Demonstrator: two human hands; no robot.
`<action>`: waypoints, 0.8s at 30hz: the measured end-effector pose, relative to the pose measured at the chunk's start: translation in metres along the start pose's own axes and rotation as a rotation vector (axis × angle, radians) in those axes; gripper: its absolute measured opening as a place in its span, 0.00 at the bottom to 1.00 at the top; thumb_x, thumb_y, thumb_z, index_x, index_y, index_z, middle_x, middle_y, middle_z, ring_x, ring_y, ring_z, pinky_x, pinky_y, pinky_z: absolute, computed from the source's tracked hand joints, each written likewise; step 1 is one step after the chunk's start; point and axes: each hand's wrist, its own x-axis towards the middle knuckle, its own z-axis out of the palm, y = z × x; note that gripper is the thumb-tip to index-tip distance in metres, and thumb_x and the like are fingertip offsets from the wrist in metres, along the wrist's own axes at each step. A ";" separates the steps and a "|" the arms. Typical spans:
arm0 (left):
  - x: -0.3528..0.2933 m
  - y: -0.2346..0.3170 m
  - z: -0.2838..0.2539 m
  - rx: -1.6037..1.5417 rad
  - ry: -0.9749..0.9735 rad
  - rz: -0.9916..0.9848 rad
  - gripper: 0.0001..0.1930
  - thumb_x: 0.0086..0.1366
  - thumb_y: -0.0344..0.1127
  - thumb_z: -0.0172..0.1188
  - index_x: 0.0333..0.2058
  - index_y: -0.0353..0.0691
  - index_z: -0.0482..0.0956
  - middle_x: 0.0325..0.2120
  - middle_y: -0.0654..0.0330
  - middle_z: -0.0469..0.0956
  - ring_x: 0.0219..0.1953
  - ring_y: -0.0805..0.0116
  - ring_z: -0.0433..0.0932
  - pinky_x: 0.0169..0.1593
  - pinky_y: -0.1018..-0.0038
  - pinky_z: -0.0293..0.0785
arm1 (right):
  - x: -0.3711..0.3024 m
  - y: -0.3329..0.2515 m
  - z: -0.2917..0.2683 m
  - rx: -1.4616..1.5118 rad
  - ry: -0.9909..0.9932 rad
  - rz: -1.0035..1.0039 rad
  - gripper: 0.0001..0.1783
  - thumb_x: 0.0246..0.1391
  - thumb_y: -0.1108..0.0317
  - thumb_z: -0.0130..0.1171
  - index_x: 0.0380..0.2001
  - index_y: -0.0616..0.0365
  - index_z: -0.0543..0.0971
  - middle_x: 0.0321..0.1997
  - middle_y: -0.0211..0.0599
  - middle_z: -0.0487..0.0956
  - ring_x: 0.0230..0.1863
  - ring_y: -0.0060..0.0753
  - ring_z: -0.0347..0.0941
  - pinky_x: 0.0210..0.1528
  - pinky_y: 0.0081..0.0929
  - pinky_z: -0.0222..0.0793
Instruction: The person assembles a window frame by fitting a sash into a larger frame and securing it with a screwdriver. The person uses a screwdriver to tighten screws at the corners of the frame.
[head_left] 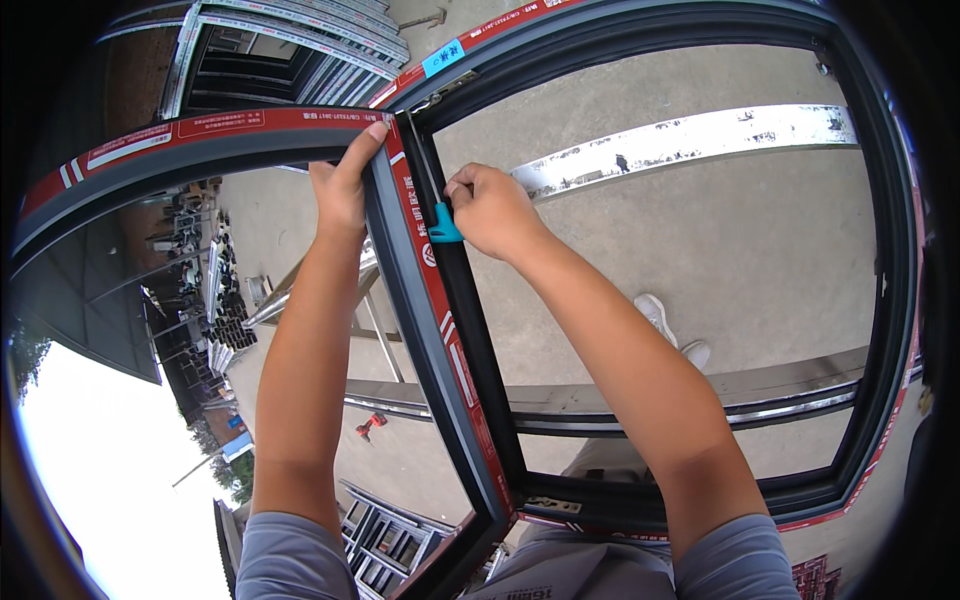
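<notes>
A dark window sash with red protective film stands swung open on the left, against a dark window frame. My left hand grips the sash at its upper corner, thumb on the red film, the other fingers partly hidden behind it. Beside the sash's upright edge, my right hand is closed at a T-handle hex key with a teal handle. The key's thin shaft runs up along the gap between sash and frame toward a metal hinge; its tip is hard to make out.
The frame lies across metal beams, a scuffed white one and a grey one. A blue sticker is on the frame. A red power tool lies on the floor. Stacked frames stand at the far left.
</notes>
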 end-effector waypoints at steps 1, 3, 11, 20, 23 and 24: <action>0.000 0.000 0.000 0.005 0.001 -0.001 0.27 0.56 0.43 0.77 0.47 0.30 0.78 0.35 0.53 0.83 0.33 0.67 0.84 0.42 0.72 0.83 | -0.001 -0.002 -0.002 -0.005 -0.036 0.012 0.14 0.62 0.64 0.56 0.43 0.61 0.84 0.46 0.54 0.85 0.47 0.57 0.82 0.52 0.42 0.77; 0.001 -0.001 -0.001 0.003 0.000 0.001 0.27 0.56 0.42 0.77 0.47 0.30 0.78 0.36 0.53 0.83 0.34 0.67 0.84 0.42 0.72 0.83 | -0.003 -0.006 -0.006 0.061 -0.128 0.051 0.18 0.62 0.62 0.56 0.49 0.62 0.82 0.47 0.50 0.85 0.48 0.49 0.82 0.55 0.37 0.75; 0.001 -0.003 -0.001 -0.038 -0.009 0.037 0.26 0.58 0.40 0.76 0.48 0.31 0.77 0.37 0.55 0.82 0.35 0.68 0.83 0.43 0.73 0.81 | 0.001 0.000 -0.039 0.216 -0.630 -0.050 0.34 0.56 0.69 0.69 0.64 0.68 0.73 0.49 0.41 0.84 0.50 0.32 0.79 0.55 0.31 0.73; 0.000 0.000 0.003 -0.075 -0.009 0.034 0.29 0.56 0.39 0.76 0.52 0.33 0.76 0.41 0.55 0.80 0.41 0.68 0.80 0.48 0.72 0.79 | -0.009 -0.002 -0.026 -0.280 -0.471 -0.224 0.21 0.60 0.65 0.64 0.52 0.68 0.76 0.43 0.59 0.84 0.49 0.62 0.80 0.52 0.49 0.75; 0.002 -0.003 0.002 -0.072 -0.012 0.030 0.35 0.56 0.40 0.76 0.57 0.32 0.70 0.46 0.52 0.78 0.45 0.65 0.80 0.52 0.69 0.78 | -0.016 -0.003 -0.024 -0.255 -0.455 -0.225 0.23 0.61 0.65 0.63 0.55 0.68 0.74 0.43 0.61 0.84 0.49 0.62 0.81 0.52 0.50 0.75; 0.002 -0.003 0.000 -0.053 -0.032 0.012 0.38 0.57 0.39 0.75 0.61 0.31 0.66 0.52 0.48 0.76 0.49 0.62 0.79 0.56 0.67 0.78 | -0.017 -0.003 -0.023 -0.252 -0.442 -0.227 0.24 0.61 0.64 0.62 0.56 0.68 0.73 0.43 0.61 0.84 0.49 0.62 0.81 0.52 0.50 0.75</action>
